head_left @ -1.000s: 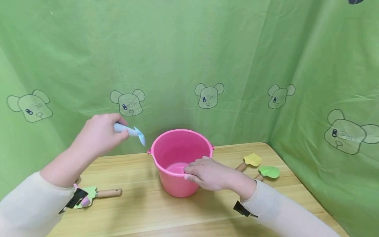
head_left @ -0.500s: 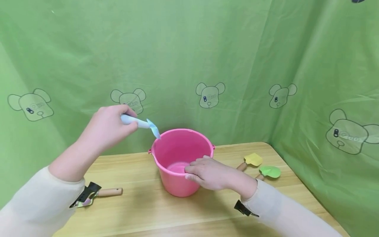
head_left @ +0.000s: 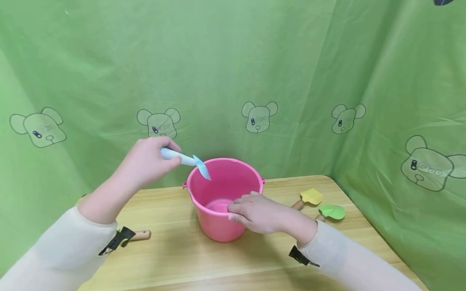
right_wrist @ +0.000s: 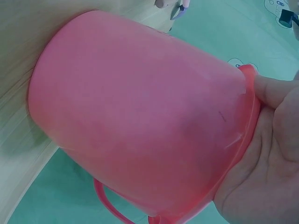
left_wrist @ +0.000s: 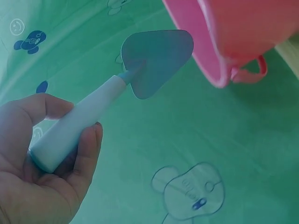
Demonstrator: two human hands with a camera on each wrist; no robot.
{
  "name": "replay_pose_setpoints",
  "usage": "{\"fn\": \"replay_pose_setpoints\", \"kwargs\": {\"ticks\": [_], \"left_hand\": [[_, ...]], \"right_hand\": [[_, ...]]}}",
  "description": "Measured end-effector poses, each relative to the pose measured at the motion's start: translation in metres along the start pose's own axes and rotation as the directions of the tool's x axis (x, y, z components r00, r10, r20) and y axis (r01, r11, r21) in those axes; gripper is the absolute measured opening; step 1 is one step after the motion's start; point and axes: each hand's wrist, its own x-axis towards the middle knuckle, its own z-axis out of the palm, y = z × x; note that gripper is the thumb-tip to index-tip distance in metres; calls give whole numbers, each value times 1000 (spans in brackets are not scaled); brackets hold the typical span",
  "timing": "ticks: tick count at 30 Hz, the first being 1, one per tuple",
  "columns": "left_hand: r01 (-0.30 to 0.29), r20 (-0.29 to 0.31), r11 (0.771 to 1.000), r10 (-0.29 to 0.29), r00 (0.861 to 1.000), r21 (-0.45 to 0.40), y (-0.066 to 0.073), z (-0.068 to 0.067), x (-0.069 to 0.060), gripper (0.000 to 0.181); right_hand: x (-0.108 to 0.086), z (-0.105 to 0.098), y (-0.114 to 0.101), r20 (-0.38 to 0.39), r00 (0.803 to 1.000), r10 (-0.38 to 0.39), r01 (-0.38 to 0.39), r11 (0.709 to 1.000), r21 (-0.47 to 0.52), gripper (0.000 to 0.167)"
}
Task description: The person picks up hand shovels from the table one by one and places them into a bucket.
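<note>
In the head view a pink bucket point(head_left: 220, 228) stands upright on the table. My left hand point(head_left: 151, 161) grips the pale blue handle of a small trowel point(head_left: 202, 167), its blade tilted down over the bucket's left rim. Thumb and fingers wrap that handle in the left wrist view, where the hand point(left_wrist: 51, 158) is left of the blade point(left_wrist: 156, 58). My right hand point(head_left: 258, 214) holds the bucket's near right rim, fingers over the edge. The right wrist view has the palm point(right_wrist: 271, 154) against the rim beside the bucket's wall point(right_wrist: 135, 102).
On the table's right lie a yellow shovel point(head_left: 311, 196) and a green shovel point(head_left: 332, 211) with wooden handles. A wooden handle point(head_left: 142, 235) shows beside my left cuff, the rest hidden. Green cloth with bear outlines point(head_left: 218, 72) hangs behind and at the sides.
My left hand has moved right with the blue trowel, rising and then dipping, so the blade is now over the bucket's opening. The right hand stays on the rim.
</note>
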Motion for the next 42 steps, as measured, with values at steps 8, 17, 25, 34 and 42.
{"fn": "replay_pose_setpoints", "kwargs": {"ticks": [8,17,25,34,42], "left_hand": [[16,47,996,-12,999,-83,-11,29,2,18],[59,82,983,-46,996,-173,-23,55,4,16],[66,71,978,-53,996,-199,-24,80,8,18],[66,88,979,-50,995,-194,-20,106,13,17],[40,99,988,-25,995,-149,-16,119,20,18]], "right_hand": [[0,0,0,-13,1000,-10,9,1000,-15,23],[0,-1,-1,-11,1000,-10,9,1000,-24,23],[0,-1,-1,-2,1000,0,0,1000,-16,25],[0,-1,-2,-9,1000,-14,14,999,-34,26],[-1,-2,-3,-14,1000,-9,9,999,-33,20]]}}
